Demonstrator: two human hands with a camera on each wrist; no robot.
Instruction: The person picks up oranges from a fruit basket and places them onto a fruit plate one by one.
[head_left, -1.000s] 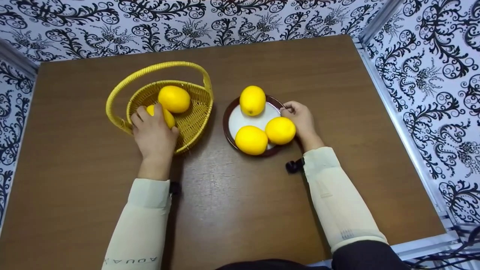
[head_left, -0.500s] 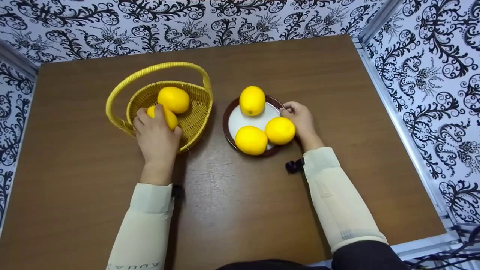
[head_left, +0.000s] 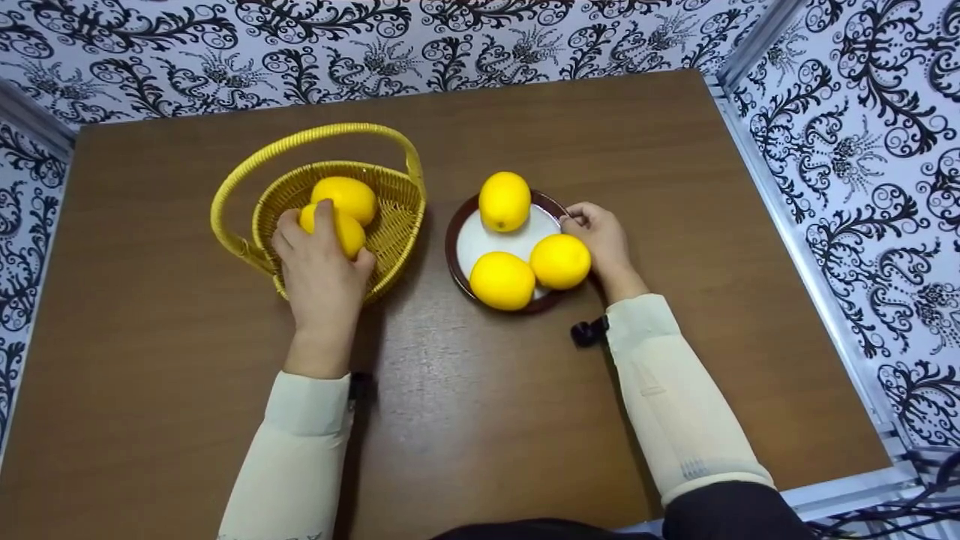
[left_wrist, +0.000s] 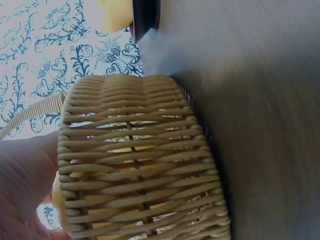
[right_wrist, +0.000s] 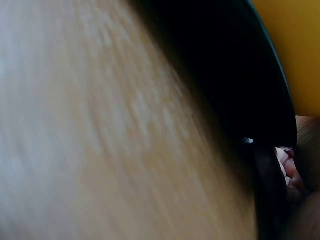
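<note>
Inside a yellow wicker basket [head_left: 391,231], my left hand [head_left: 319,274] grips a lemon [head_left: 349,232], fingers over its far left side and thumb at its near right. A second lemon [head_left: 346,195] lies just behind it in the basket. In the left wrist view the woven basket wall [left_wrist: 135,170] hides most of the fruit. My right hand [head_left: 606,238] pinches the right rim of a brown-edged plate with a white middle [head_left: 476,238]. On the plate are three lemons: one at the back [head_left: 505,201], one at the front [head_left: 502,280] and one close to my right hand [head_left: 561,261].
The basket's tall wrapped handle [head_left: 322,133] arches over its far side. Everything stands on a brown wooden table [head_left: 427,420]. Patterned panels [head_left: 480,45] rise behind the table and at both sides. Black cables [head_left: 892,517] lie beyond the front right corner.
My left hand has shifted slightly right and toward me, with the gripped lemon moving rightward in the basket. The lemon behind it has shifted a little. Plate and right hand stay still.
</note>
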